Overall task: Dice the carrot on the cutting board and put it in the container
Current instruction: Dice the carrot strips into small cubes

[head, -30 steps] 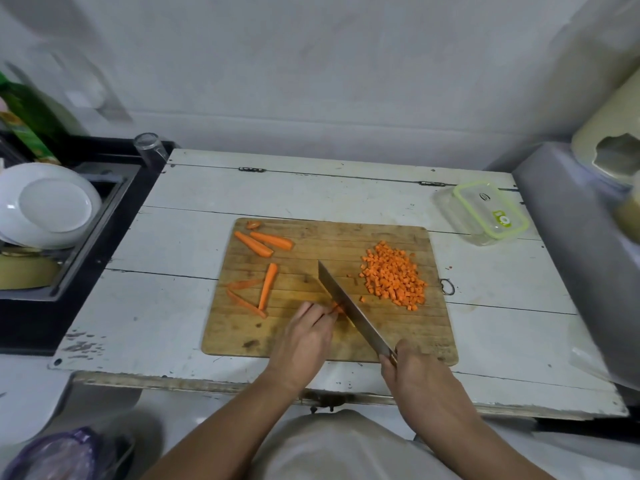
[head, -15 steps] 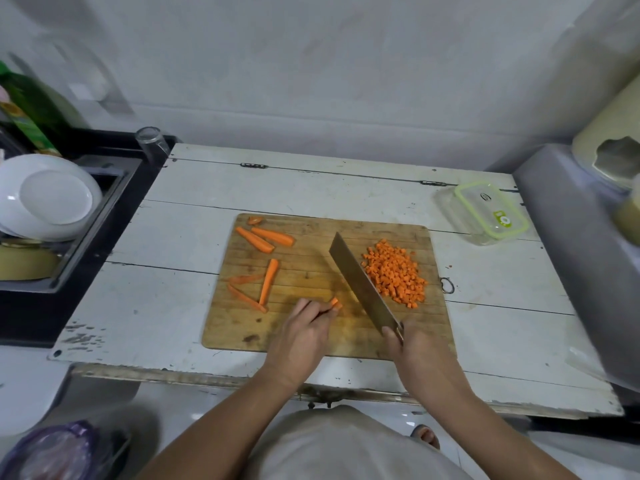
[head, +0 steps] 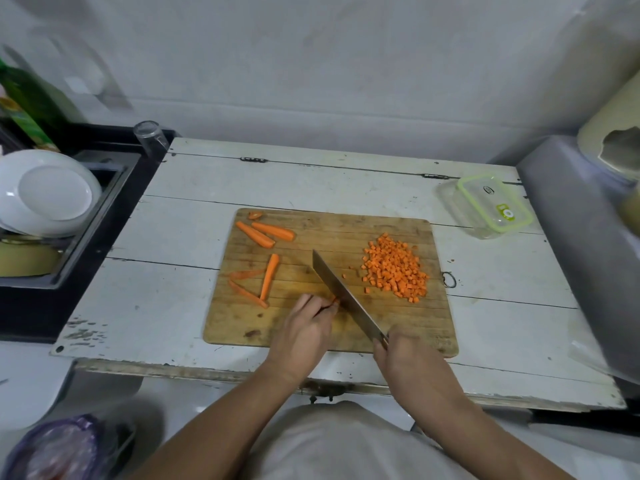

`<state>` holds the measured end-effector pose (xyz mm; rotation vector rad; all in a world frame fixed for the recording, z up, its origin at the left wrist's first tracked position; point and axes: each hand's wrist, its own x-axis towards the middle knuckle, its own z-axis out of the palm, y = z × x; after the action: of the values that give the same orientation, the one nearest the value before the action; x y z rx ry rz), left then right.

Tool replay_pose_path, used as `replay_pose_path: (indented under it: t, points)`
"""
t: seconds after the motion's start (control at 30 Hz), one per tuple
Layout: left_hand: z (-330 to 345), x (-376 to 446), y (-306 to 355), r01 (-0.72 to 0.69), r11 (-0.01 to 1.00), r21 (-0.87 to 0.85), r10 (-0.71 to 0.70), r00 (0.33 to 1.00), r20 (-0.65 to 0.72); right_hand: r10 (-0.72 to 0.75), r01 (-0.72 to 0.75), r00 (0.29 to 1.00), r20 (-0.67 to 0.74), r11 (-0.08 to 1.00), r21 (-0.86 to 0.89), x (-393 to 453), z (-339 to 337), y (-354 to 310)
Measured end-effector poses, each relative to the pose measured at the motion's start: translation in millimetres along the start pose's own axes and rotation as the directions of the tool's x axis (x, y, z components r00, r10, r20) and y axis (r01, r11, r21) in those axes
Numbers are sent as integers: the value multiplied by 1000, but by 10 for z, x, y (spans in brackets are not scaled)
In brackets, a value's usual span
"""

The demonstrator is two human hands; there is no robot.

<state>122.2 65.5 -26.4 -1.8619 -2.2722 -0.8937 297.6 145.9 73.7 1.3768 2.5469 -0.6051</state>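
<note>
Carrot stub (head: 335, 301) on the board (head: 433, 327), pinched under the curled fingertips of the left hand (head: 304, 329); only a small orange end shows past the fingers. Right hand (head: 405, 355) wraps the knife (head: 346, 299) handle; handle itself hidden in the fist. Blade runs away from the right hand toward the far left, edge down on the board, just beside the left fingertips and touching or nearly touching the stub. Hands sit close together, blade between them.

Dice (head: 394, 268) heaped beyond the right hand, on the far side of the blade; a few loose cubes lie between heap and blade. Strips (head: 268, 277), five or so, lie beyond and outboard of the left hand, two thicker pieces farthest out, a small end piece at the board's far corner.

Container (head: 485, 206) sits on the table (head: 173, 271) off the board, far beyond the right hand and outboard of it, green-rimmed; cannot tell whether a lid is on.

Plate (head: 45, 192) well outboard of the left hand, in a dark tray.
</note>
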Motion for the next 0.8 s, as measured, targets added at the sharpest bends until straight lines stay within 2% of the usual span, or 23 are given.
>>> replay_pose_path:
  t: [0.07,0.27,0.37,0.5,0.7,0.8]
  points:
    - [22,-9,-16,-8,1000,-12,8,1000,3,-33,31,999,-43,998,-54,121,25,-102]
    - [55,-109,-87,-19,999,-35,20,1000,24,40,-32,997,-60,990,138,179,16,41]
    - [76,-109,-86,-35,999,-18,35,999,26,-4,16,997,-72,985,169,64,-30,159]
    - [76,-110,-73,-12,1000,-14,12,1000,17,-56,59,998,-35,992,111,-67,-37,165]
    - [80,-103,-68,2,1000,-8,-2,1000,25,-19,18,1000,8,1000,15,-148,28,101]
    - [86,-94,-86,9,1000,-13,-9,1000,30,-34,33,999,-14,998,-45,-4,65,-39]
